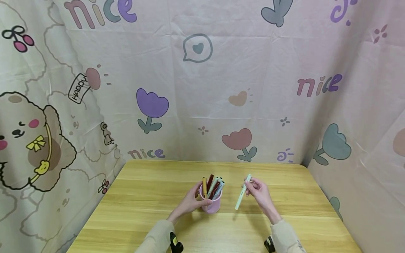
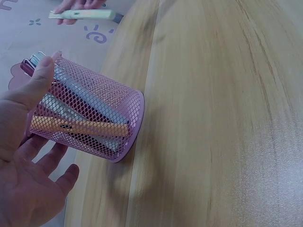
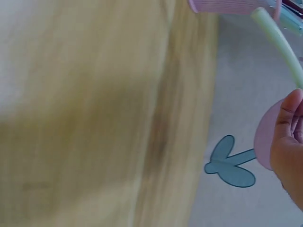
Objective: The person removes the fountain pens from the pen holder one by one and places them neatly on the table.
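Note:
My left hand (image 1: 189,199) grips a pink mesh pen cup (image 1: 213,207), thumb across the near side and fingers behind. Several pens stand in the cup: an orange one (image 1: 204,186), dark red ones (image 1: 210,182) and pale green and blue ones (image 1: 220,188). Through the mesh, in the left wrist view, the orange pen (image 2: 85,126) lies along the wall. To the cup's right, my right hand (image 1: 260,192) pinches a pale green marker pen (image 1: 240,199) by its upper part, above the table. The right wrist view shows the marker's lower end (image 3: 277,38) near the cup (image 3: 227,5).
A wooden table (image 1: 142,196) lies under both hands. Behind it and along both sides hangs a pale printed cloth (image 1: 196,91) with flowers and lettering, meeting the table's back edge.

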Motion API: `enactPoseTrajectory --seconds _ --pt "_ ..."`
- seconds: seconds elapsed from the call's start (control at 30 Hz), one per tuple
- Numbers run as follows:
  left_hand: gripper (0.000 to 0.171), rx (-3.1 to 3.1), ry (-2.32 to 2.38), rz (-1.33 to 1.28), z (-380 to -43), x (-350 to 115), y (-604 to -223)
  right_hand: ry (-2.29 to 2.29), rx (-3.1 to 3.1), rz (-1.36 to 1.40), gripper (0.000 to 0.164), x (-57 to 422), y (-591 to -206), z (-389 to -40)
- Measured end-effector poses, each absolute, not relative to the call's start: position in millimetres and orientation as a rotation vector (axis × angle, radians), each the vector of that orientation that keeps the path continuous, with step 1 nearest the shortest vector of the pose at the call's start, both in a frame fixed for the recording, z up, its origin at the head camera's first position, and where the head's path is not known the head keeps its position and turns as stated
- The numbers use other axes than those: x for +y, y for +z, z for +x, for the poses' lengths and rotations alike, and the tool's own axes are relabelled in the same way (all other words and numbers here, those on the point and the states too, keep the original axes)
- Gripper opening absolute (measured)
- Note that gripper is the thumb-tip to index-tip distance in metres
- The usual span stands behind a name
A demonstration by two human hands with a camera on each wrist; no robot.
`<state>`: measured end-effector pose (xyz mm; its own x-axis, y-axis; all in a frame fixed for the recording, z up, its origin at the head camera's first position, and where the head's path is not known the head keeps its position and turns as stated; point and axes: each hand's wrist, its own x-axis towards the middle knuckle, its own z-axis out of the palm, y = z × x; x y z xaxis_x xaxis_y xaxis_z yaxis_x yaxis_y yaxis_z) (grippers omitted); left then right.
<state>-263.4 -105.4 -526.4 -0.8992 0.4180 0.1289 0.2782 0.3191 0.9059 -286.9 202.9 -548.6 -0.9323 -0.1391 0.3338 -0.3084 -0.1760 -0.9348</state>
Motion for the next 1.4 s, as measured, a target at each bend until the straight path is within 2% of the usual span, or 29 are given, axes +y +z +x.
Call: enactPoseTrajectory --seconds 0.1,0.2,0.37,0.67,1.13,1.4 --pt "0.083 2.444 1.637 0.654 -262 -105 -524 2.222 -2.018 0.500 0.036 203 -553 -285" --pt "0.082 2.428 1.648 0.663 -257 -104 -516 2.145 -2.222 0.226 0.043 193 -530 -265" --pt "0.082 2.413 1.650 0.665 -250 -104 -503 2.135 -2.375 0.067 0.045 190 -529 -261" --pt "0.082 2.445 1.621 0.636 -262 -106 -526 2.146 -2.475 0.183 0.048 195 -540 -260" --pt "0.085 2.474 1.581 0.610 -262 -105 -526 2.120 -2.549 0.217 0.030 193 -547 -258" --pt "0.085 2.468 1.586 0.608 -262 -105 -527 2.122 -2.541 0.241 0.034 185 -553 -259"
